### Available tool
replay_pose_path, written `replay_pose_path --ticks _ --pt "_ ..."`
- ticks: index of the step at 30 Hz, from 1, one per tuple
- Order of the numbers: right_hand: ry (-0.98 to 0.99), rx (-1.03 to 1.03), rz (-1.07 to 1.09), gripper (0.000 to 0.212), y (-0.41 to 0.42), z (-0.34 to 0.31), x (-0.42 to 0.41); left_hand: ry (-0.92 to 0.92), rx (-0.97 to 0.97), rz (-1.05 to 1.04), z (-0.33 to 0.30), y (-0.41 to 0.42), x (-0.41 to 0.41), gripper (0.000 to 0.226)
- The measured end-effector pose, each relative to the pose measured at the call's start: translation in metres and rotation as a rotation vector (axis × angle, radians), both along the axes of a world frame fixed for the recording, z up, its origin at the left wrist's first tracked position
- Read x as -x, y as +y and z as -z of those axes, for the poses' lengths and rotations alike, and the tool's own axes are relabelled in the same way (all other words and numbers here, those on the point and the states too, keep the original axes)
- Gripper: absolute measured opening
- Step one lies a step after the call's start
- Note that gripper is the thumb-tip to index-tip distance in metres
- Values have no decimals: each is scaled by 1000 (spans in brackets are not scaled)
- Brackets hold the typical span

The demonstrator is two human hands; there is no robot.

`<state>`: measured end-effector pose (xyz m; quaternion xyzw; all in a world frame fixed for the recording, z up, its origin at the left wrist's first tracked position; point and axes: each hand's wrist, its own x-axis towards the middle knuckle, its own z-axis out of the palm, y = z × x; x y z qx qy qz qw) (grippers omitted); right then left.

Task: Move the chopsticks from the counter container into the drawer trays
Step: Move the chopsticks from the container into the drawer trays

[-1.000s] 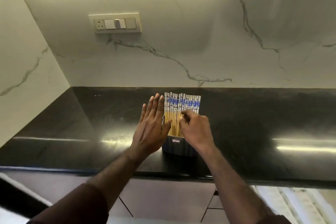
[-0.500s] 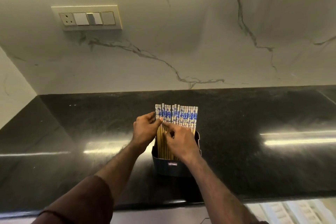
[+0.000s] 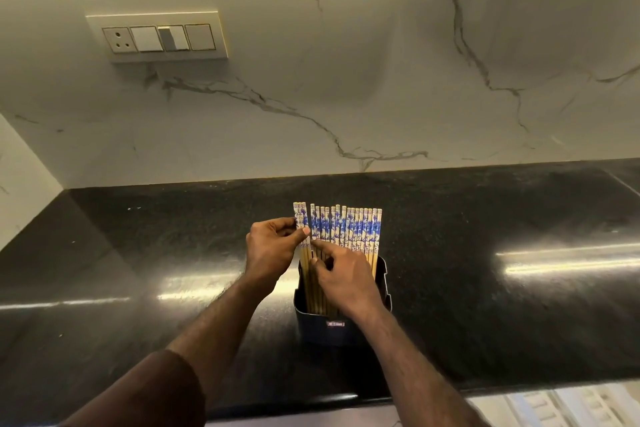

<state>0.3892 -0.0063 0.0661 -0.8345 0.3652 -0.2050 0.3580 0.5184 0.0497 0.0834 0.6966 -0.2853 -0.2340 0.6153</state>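
Observation:
A dark container (image 3: 334, 328) stands on the black counter (image 3: 138, 270), holding a row of several upright chopsticks (image 3: 353, 229) with wooden shafts and blue-and-white tops. My left hand (image 3: 272, 250) pinches the two leftmost chopsticks (image 3: 300, 215), which stand slightly higher and a little apart from the rest. My right hand (image 3: 346, 279) rests against the front of the row, its forefinger pressed on the shafts just right of that pair. The lower ends of the chopsticks are hidden inside the container.
A marble backsplash (image 3: 346, 80) rises behind the counter, with a switch plate (image 3: 157, 36) at upper left. A side wall closes the left end. Pale trays (image 3: 561, 406) show below the counter's front edge at lower right.
My left hand went from flat and open beside the container to pinching the leftmost chopsticks and lifting them slightly. My right hand slid left along the row. The view tilted down and closer.

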Motion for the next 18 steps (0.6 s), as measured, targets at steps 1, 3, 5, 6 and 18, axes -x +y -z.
replay_pose_path --ticks 1,3,5,6,18 --pt "-10 -17 -3 42 0 -3 0 8 13 0 -6 1 0 17" --pt "-64 -63 -27 41 2 -11 -1 13 42 5 -24 4 -1 17" --pt "-138 -121 -69 38 3 -24 -2 20 92 19 -48 7 -3 17" --pt "-170 -147 -88 37 4 -32 -2 24 125 31 -61 10 -4 17" --pt "-318 -619 -328 20 37 -75 45 47 332 27 -160 45 16 12"
